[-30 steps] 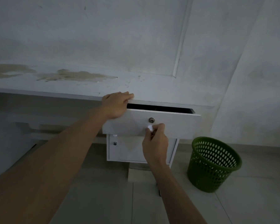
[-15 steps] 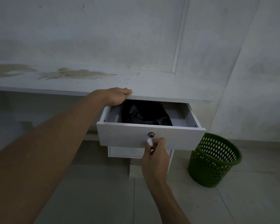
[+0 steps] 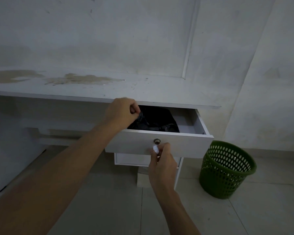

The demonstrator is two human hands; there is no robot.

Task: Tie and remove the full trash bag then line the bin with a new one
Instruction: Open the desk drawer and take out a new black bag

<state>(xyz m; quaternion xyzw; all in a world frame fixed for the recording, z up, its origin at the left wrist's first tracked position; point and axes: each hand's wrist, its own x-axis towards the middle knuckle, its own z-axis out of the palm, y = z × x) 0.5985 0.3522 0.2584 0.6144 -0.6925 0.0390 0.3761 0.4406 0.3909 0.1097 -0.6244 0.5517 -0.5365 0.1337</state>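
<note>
A white drawer [image 3: 185, 143] stands pulled out under the desk top. Inside it lies a heap of black trash bags [image 3: 158, 119]. My left hand [image 3: 122, 112] reaches over the drawer's left end and pinches a corner of the black plastic. My right hand [image 3: 161, 160] pinches the small white knob [image 3: 155, 148] on the drawer front, just below a round metal lock [image 3: 157, 141]. A green perforated bin [image 3: 226, 170] stands on the floor to the right of the drawer, with no liner in it.
The white desk top [image 3: 92, 89] has brown stains at the left. A second, lower drawer [image 3: 132, 159] sits beneath the open one. Walls meet in a corner behind the bin. The floor is pale tile [image 3: 109, 209].
The drawer has slid out from nearly closed to open, exposing the black bags. My left hand left the drawer's top edge and took hold of the black plastic inside.
</note>
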